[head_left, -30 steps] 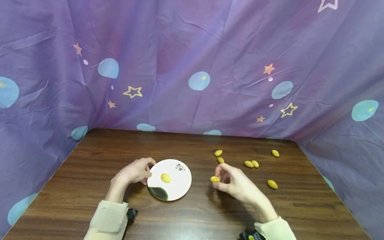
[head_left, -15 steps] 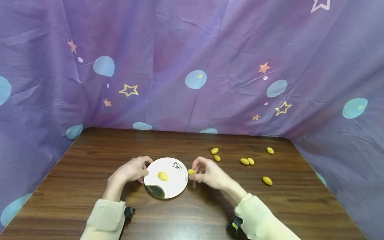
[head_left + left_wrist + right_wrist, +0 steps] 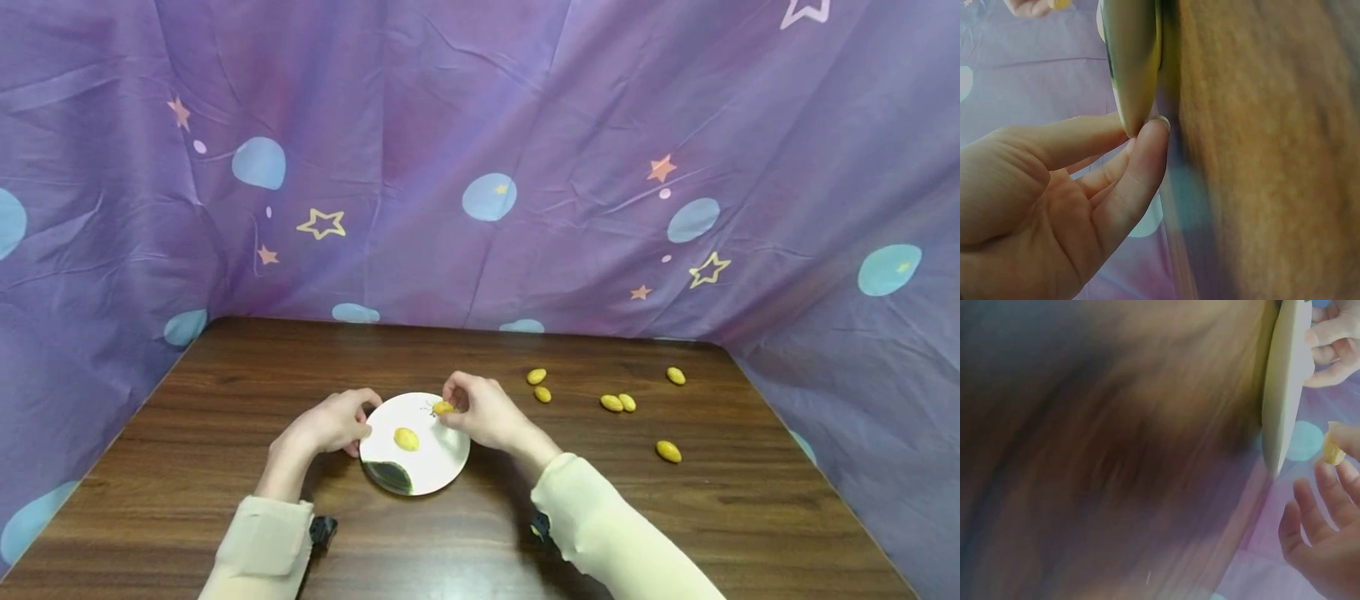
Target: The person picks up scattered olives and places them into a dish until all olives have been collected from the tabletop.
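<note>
A white plate [image 3: 444, 460] with a dark green patch and a small flower print lies on the table. My left hand [image 3: 330, 427] pinches its left rim between thumb and fingers; the left wrist view shows the plate's edge [image 3: 1134, 69] at the fingertips. One small yellow oval piece, like a little fruit [image 3: 407, 439], rests near the plate's middle. Over the plate's upper right part, my right hand [image 3: 483, 412] pinches another yellow oval piece [image 3: 442, 407] between thumb and fingertips. In the right wrist view this piece [image 3: 1333, 450] appears apart from the plate.
Several more yellow oval pieces lie on the right of the brown wooden table [image 3: 480, 533]: a pair [image 3: 618, 403], a nearer single one [image 3: 669, 452], a far one [image 3: 676, 376] and two behind my right hand [image 3: 537, 377]. A purple patterned cloth [image 3: 420, 167] hangs around the table.
My right hand has carried its yellow oval piece leftward from the bare table to above the plate. The left hand has kept its hold on the rim. The view has shifted slightly.
</note>
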`<state>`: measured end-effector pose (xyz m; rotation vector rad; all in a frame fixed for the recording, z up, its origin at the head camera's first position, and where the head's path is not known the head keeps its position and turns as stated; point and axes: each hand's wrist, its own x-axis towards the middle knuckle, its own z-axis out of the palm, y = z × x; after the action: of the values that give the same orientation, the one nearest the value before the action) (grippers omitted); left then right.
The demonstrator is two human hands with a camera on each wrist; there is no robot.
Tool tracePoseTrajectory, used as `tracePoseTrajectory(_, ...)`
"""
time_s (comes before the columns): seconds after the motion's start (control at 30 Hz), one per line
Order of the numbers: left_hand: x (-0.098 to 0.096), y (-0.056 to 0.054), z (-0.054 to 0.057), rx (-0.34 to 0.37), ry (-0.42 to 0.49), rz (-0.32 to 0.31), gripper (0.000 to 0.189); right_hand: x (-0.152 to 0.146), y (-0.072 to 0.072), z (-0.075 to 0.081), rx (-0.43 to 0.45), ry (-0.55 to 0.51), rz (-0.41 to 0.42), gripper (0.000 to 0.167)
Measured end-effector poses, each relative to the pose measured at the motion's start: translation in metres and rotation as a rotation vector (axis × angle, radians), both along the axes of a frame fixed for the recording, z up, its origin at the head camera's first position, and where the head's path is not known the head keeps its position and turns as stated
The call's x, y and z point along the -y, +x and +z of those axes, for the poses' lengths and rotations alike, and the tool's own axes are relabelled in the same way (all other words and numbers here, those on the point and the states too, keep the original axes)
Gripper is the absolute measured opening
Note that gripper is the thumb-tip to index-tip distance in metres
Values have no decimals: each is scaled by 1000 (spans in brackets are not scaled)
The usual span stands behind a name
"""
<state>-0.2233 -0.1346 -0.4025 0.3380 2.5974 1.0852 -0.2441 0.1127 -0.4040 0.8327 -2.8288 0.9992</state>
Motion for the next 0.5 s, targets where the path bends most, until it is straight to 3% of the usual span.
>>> tracePoseTrajectory(0.23,1,0,0,11,-8,6,41,23,-7,-8,-30,88,1,22)
tracePoseTrajectory(0.5,0,-2,-1,13,0,3,41,33,-13,-16,-8,43,-69,20)
